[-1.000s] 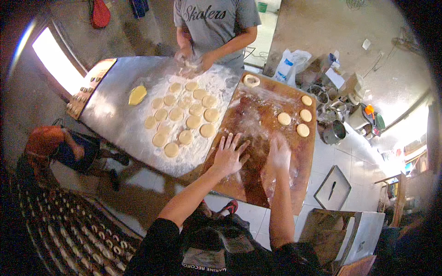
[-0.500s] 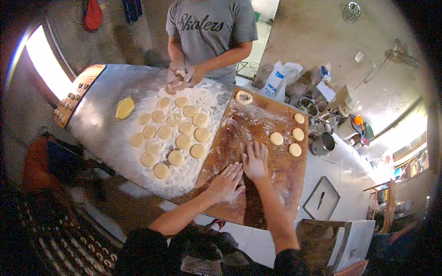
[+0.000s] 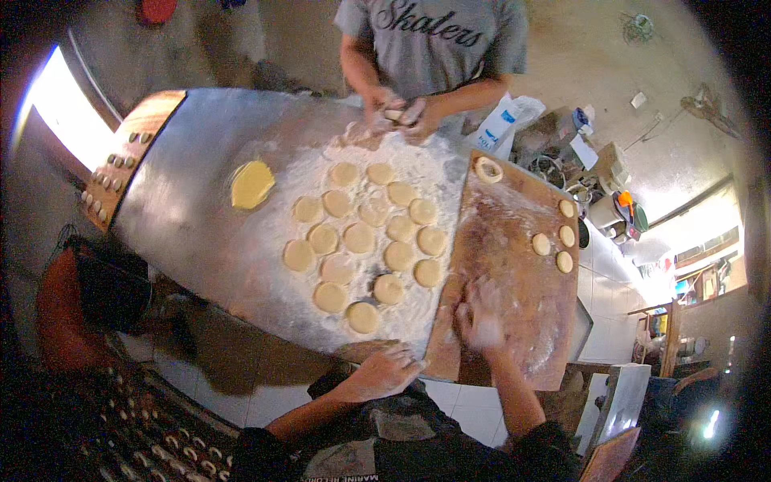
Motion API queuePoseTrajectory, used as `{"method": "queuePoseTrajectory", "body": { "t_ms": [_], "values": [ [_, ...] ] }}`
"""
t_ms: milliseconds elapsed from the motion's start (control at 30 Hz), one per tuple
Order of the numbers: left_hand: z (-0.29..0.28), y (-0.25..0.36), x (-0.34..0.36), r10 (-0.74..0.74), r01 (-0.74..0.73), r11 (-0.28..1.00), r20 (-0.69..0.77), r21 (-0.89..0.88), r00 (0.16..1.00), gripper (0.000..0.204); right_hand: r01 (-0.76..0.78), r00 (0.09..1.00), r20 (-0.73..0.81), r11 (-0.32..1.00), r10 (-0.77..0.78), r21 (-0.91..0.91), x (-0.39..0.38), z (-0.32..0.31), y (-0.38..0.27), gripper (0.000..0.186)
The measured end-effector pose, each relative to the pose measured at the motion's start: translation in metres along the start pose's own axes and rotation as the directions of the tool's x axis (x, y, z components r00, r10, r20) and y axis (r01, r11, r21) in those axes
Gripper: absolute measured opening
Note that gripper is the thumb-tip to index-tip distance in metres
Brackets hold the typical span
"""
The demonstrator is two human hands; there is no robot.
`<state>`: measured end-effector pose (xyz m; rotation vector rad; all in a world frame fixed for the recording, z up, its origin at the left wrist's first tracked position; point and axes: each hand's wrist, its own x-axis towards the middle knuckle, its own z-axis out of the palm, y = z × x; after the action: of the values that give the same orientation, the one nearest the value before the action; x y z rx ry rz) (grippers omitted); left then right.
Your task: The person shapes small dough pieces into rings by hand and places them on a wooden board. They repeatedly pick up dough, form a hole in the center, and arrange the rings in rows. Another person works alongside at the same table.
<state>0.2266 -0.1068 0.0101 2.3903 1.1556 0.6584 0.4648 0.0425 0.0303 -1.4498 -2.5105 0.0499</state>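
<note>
My left hand (image 3: 384, 373) is at the near edge of the floured metal tabletop, its fingers stretched out and nothing visible in it. My right hand (image 3: 483, 323) is over the left part of the wooden board (image 3: 522, 285); motion smears its fingers. Many flat dough rounds (image 3: 359, 238) lie in flour to the left of the board, the nearest dough round (image 3: 362, 317) just beyond my left hand. On the board's far right are several smaller dough discs (image 3: 541, 244). A dough ring (image 3: 488, 169) sits at its far corner.
Across the table a person's hands (image 3: 401, 120) work a small dough piece. A yellow slab (image 3: 252, 185) lies on the metal tabletop (image 3: 185, 217). Small pieces sit on a wooden panel (image 3: 128, 161) at far left. Rings fill a dark rack (image 3: 173, 450) lower left. Pots and bags stand beyond the board.
The view has swung left, so the table appears farther right. My left hand has left the board for the metal table's near edge. My right hand remains at the board, now blurred.
</note>
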Motion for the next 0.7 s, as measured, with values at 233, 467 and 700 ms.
{"method": "queuePoseTrajectory", "body": {
  "t_ms": [233,467,700],
  "values": [
    [-0.098,-0.058,-0.034,-0.434,0.423,0.898,-0.408,-0.123,0.803,0.024,-0.518,0.855,0.264,0.763,0.447,0.387,0.022,0.004,-0.109,0.031],
    [-0.116,-0.088,-0.006,-0.625,0.605,0.78,-0.225,-0.157,0.747,0.028,-0.44,0.822,0.546,0.789,0.161,0.429,0.109,0.0,-0.164,0.043],
    [-0.135,-0.078,0.009,-0.676,0.432,0.563,-0.091,-0.705,0.732,0.038,-0.366,0.92,0.389,0.483,0.056,0.796,0.079,-0.025,-0.158,0.036]
  ]
}}
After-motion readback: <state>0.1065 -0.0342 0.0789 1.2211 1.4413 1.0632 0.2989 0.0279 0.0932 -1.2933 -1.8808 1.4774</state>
